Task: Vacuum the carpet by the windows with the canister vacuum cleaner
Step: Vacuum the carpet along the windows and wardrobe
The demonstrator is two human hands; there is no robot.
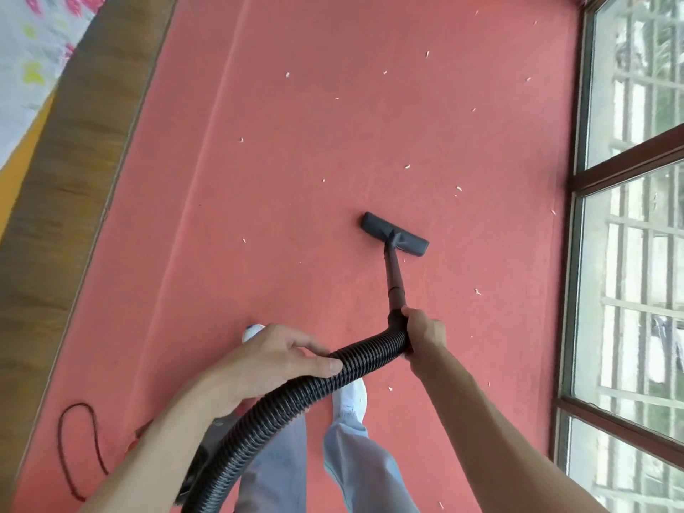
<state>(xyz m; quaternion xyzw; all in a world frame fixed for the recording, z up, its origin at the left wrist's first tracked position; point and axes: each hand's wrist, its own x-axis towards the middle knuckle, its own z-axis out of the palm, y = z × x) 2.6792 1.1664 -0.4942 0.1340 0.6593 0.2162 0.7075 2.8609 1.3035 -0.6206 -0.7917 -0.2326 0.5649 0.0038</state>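
A red carpet (333,149) runs ahead of me, dotted with several small white scraps (407,167). The black floor head (394,234) of the vacuum lies flat on it, joined to a black wand (395,279). My right hand (423,333) grips the bend where the wand meets the ribbed black hose (307,386). My left hand (274,359) holds the hose further back, fingers curled over it. The canister (198,464) is mostly hidden under my left forearm.
Tall windows (636,253) with dark frames line the carpet's right edge. A wooden floor strip (63,201) borders the left, with a patterned fabric (29,50) beyond it. A dark red power cord (74,449) loops at lower left. My socked feet (351,398) stand on the carpet.
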